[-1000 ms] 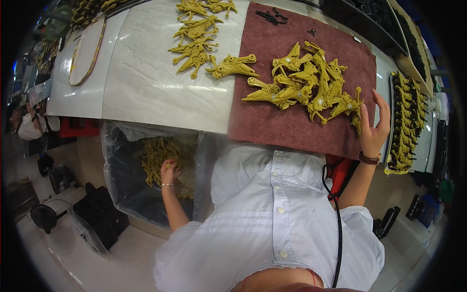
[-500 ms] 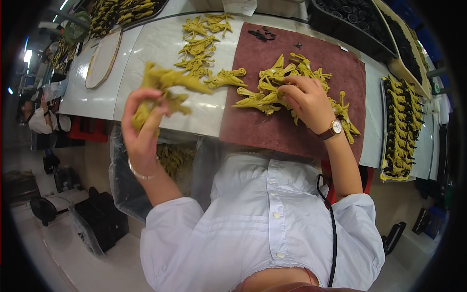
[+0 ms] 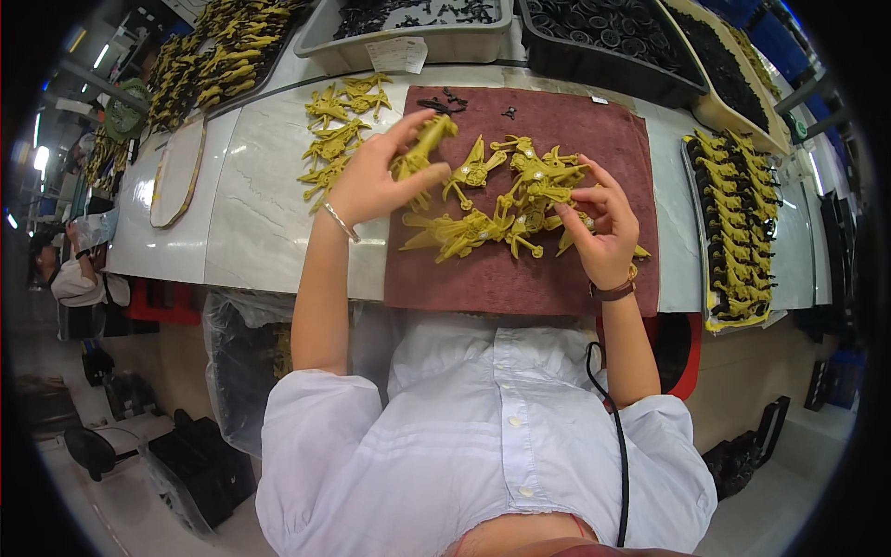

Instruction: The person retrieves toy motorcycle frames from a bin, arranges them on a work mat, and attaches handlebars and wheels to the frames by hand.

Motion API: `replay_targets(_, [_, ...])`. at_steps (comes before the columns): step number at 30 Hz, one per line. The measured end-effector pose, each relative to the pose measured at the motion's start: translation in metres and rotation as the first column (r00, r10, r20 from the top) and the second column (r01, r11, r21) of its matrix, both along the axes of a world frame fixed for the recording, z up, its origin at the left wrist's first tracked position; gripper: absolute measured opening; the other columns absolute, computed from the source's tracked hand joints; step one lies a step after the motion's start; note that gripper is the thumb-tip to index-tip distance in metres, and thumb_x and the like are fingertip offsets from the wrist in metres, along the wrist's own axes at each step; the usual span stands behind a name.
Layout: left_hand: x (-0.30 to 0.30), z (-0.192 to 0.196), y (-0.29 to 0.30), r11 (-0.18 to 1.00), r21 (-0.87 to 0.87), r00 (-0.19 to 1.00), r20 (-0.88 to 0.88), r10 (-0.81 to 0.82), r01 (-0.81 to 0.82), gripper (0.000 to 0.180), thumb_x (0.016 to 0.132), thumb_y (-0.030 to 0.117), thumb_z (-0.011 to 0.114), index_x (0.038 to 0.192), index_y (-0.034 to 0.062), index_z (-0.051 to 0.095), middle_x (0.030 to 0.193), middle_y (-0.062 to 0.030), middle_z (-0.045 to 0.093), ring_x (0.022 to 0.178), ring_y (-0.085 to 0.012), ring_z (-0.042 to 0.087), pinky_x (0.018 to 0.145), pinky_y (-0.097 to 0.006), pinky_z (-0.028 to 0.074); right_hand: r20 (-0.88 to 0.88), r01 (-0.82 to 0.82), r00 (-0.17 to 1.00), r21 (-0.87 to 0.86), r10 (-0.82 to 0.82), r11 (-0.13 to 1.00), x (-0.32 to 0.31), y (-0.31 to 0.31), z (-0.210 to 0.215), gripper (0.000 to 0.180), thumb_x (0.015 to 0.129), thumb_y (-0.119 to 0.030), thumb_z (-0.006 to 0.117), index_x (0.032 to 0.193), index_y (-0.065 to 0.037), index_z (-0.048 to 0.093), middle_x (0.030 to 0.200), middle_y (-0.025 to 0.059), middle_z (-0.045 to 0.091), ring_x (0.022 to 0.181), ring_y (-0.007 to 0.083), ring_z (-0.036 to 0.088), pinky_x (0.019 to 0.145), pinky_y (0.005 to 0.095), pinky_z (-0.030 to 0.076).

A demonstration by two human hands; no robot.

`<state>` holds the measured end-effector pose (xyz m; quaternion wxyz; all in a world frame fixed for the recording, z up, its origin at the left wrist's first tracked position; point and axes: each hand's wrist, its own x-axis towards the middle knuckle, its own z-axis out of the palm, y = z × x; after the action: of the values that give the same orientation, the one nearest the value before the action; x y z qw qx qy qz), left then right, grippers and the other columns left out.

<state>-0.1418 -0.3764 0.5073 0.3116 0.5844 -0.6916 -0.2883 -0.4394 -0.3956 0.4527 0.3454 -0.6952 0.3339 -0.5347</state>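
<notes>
My left hand [image 3: 376,176] is raised over the left part of the maroon cloth [image 3: 422,288], with thumb and fingers around an olive-yellow plastic part [image 3: 429,141] that is slightly blurred. At the right side of the pile, my right hand [image 3: 605,227] has its fingertips closed on another olive-yellow plastic part [image 3: 543,174]. Several similar branching parts lie jumbled between the hands; one loose piece [image 3: 475,169] sits near the middle of the cloth. A cluster [image 3: 455,234] below my left hand is partly smeared by motion.
Small black pieces [image 3: 444,100] lie at the cloth's far edge. More yellow parts [image 3: 329,144] form a column on the table to the left. A grey bin [image 3: 455,46] and a black bin [image 3: 613,70] stand behind. At right is a tray of yellow-and-black assemblies [image 3: 738,232].
My left hand has swung from the bare table at left to over the cloth, still holding yellow plastic. My right hand has shifted to the pile's right side. The whole view has tilted slightly.
</notes>
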Motion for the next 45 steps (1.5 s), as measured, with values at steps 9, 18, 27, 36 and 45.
replay_targets(9, [-0.01,-0.026,0.033,0.96,-0.28,0.836,0.527,0.152,0.002,0.069,0.067,0.058,0.072,0.13,0.034,0.055,0.145,-0.0091,0.039,0.137,-0.043,0.021,0.108,-0.061,0.006,0.451,-0.1,0.892,0.231,-0.015,0.968,-0.019,0.006,-0.01,0.015,0.08,0.008,0.066,0.091,0.001,0.059,0.131,0.0185,0.048,0.111,0.0212,0.057,0.088,0.0331,0.054])
replay_targets(18, [-0.043,-0.065,0.051,0.821,-0.569,0.71,0.56,0.427,-0.046,0.052,0.084,0.044,0.061,0.134,0.03,0.054,0.151,-0.0112,0.032,0.142,-0.0337,0.018,0.109,-0.057,-0.003,0.794,-0.442,0.603,0.412,-0.076,0.797,-0.024,0.015,-0.014,0.01,0.09,-0.001,0.058,0.099,-0.002,0.059,0.121,0.0139,0.059,0.101,0.0162,0.061,0.086,0.0275,0.053])
replay_targets(27, [-0.109,-0.018,0.028,0.989,-0.044,0.897,-0.418,-0.145,0.14,0.062,0.087,0.018,0.068,0.139,0.0008,0.038,0.126,-0.0148,0.057,0.118,-0.0258,0.054,0.096,-0.036,0.045,0.454,-0.371,0.878,0.445,0.151,0.815,-0.011,0.007,0.019,0.018,0.083,0.002,0.067,0.099,0.003,0.06,0.106,0.0104,0.062,0.088,0.0115,0.064,0.081,0.0274,0.053])
replay_targets(36, [-0.135,-0.031,0.01,0.922,0.249,0.251,-0.952,0.177,0.295,0.039,0.095,0.013,0.055,0.13,-0.0017,0.044,0.12,-0.0127,0.059,0.106,-0.0183,0.061,0.083,-0.03,0.053,-0.289,-0.161,0.952,-0.199,0.099,0.967,-0.013,0.03,0.031,0.042,0.069,-0.01,0.08,0.107,-0.005,0.065,0.137,0.0168,0.045,0.118,0.0304,0.052,0.096,0.0381,0.046])
replay_targets(45, [-0.151,-0.031,0.01,0.911,0.278,0.441,-0.889,0.124,0.304,0.04,0.101,0.031,0.046,0.127,0.0017,0.048,0.125,-0.0091,0.058,0.109,-0.0152,0.058,0.088,-0.03,0.049,-0.278,-0.263,0.933,-0.094,0.229,0.96,-0.045,0.02,0.008,0.027,0.067,-0.01,0.081,0.09,-0.002,0.068,0.128,0.0199,0.056,0.106,0.0304,0.063,0.083,0.0336,0.054])
